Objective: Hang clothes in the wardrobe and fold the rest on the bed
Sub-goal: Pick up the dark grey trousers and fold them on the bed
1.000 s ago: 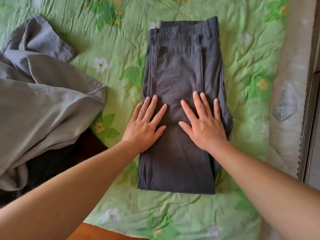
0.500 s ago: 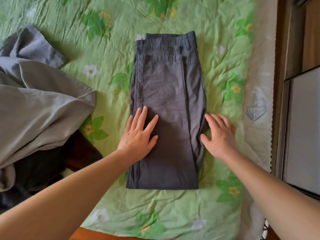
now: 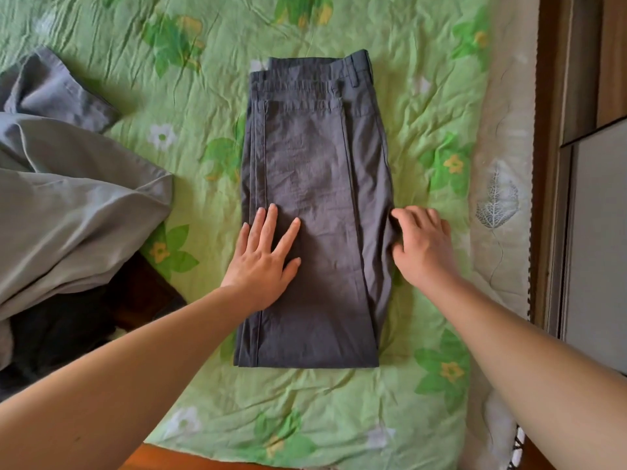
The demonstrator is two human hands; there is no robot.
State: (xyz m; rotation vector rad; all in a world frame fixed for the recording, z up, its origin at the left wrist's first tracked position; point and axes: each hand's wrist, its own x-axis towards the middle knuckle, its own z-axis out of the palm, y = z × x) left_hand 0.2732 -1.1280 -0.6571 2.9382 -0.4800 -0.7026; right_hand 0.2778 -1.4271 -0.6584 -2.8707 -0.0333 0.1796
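1. Lying in the middle of the quilt (image 3: 427, 106), the trousers (image 3: 315, 184) are folded into a long rectangle, with the waistband at the far end and a folded edge at the near end.
2. The left hand (image 3: 264, 262) is flat with its fingers spread. It presses on the left part of the trousers, just beside the stacked left edges.
3. The right hand (image 3: 424, 245) is at the right edge, with its fingers bent and their tips touching the cloth. Whether it pinches the edge cannot be told.
4. Expected handling: the woven cloth is soft, light and limp, and it is not fragile. The stacked layers will likely slide apart or sag if lifted from one point.
5. Recommended hold: take both long edges at mid-length, gripping all layers together. Alternatively, slide flat hands underneath.
6. For a further fold, take the near end and carry it toward the waistband.
7. A heap of grey clothes (image 3: 74, 205) lies to the left, apart from the trousers, with dark clothes (image 3: 68, 334) below it. This heap limits the room on that side.
8. A grey cupboard front (image 3: 597, 239) stands beyond the right side of the bed.
9. The quilt is creased and may drag on the cloth.
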